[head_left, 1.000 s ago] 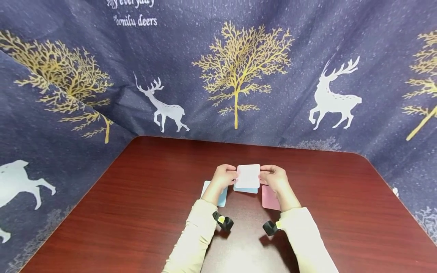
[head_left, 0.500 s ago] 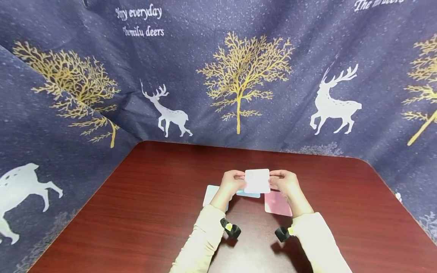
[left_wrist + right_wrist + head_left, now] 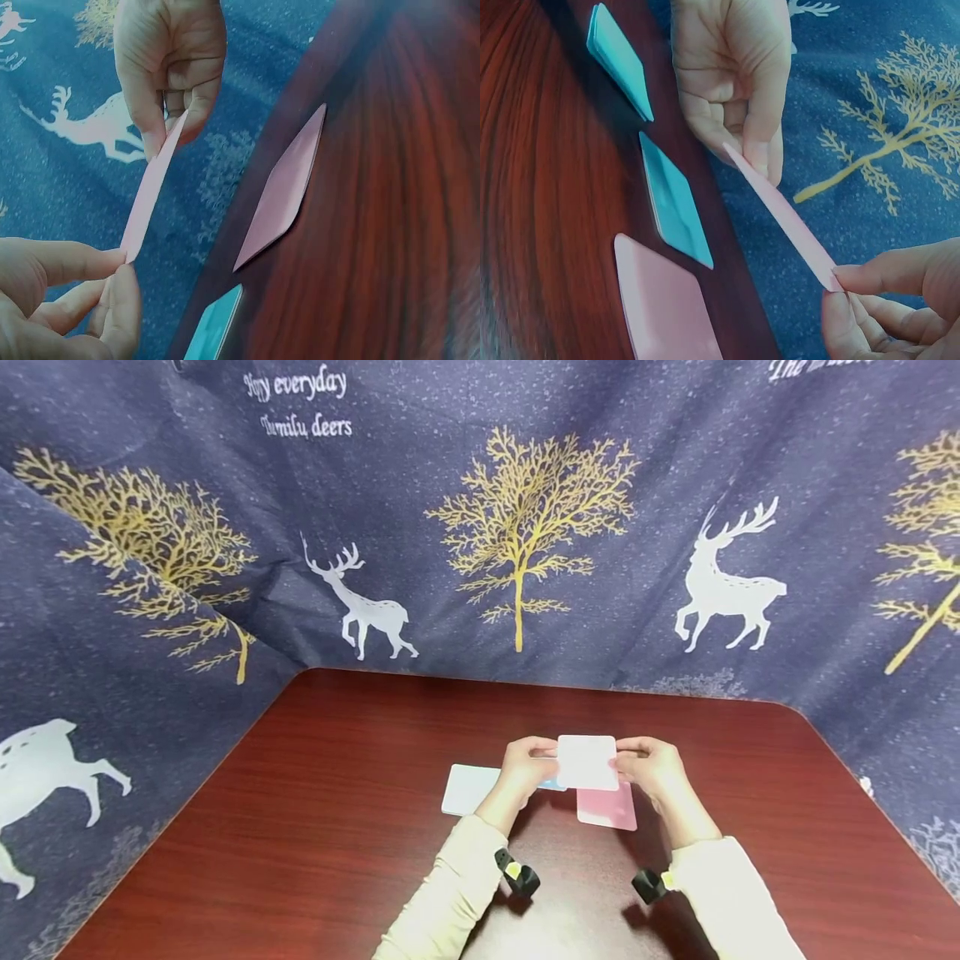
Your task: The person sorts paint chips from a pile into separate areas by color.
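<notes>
A square card (image 3: 587,762) with rounded corners is held up between both hands, whitish in the head view and pink in the wrist views. My left hand (image 3: 527,768) pinches its left edge between thumb and fingers, and my right hand (image 3: 654,767) pinches the opposite edge. Below the held card lies a pink card (image 3: 606,810), partly covered by it in the head view. A blue card (image 3: 676,199) lies on the table beside the pink one, mostly hidden behind the left hand from the head. Farther left is a small stack of pale blue cards (image 3: 468,789).
A dark red wooden table (image 3: 337,827) lies under everything. Dark blue cloth (image 3: 450,485) printed with deer and golden trees hangs behind it and along the left side. Both forearms wear cream sleeves (image 3: 450,893) with black wrist mounts (image 3: 519,875).
Both hands have carried the held card to the right, from over the blue card to over the pink card. More of the left stack shows. The head view has shifted slightly.
</notes>
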`<state>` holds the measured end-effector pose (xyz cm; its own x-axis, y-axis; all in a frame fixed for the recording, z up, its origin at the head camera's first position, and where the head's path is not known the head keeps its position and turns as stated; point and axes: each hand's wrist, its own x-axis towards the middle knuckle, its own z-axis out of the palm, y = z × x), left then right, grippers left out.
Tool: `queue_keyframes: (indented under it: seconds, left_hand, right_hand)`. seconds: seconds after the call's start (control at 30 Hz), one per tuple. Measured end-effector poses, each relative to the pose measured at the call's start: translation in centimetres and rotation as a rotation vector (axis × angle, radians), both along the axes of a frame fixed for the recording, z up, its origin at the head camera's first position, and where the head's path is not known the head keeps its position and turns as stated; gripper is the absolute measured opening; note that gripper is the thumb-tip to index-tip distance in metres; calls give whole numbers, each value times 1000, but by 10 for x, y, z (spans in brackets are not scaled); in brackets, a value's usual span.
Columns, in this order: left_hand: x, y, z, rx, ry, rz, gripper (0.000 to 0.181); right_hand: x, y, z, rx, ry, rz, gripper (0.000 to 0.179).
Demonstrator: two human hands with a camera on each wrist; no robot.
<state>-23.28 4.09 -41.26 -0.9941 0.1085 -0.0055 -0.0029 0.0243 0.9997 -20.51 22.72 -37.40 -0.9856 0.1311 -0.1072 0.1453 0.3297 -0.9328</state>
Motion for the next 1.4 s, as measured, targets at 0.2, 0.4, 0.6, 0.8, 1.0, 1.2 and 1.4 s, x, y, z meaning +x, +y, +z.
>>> queue_keyframes:
  seconds: [0.2, 0.4, 0.6, 0.8, 1.0, 1.2, 1.4]
  left_hand:
    - [7, 10, -3, -4, 3, -27, 38]
    - [13, 17, -6, -14, -16, -72, 37]
    - [14, 23, -11, -53, -34, -84, 33]
    - [17, 27, -13, -68, -58, -108, 31]
    - [19, 28, -15, -75, -75, -130, 32]
    - [18, 29, -16, -157, -87, -159, 33]
    - [17, 31, -13, -227, -89, -178, 32]
  right_hand:
    - [5, 14, -5, 5, -12, -1, 41]
    - [10, 23, -10, 16, -24, 6, 43]
    - [11, 29, -19, -2, -35, 26, 39]
    - [9, 33, -30, 8, -74, 42, 41]
    - [6, 33, -35, 17, -101, 39, 41]
    - [6, 34, -36, 49, -127, 53, 40]
    - [6, 37, -37, 109, -155, 74, 41]
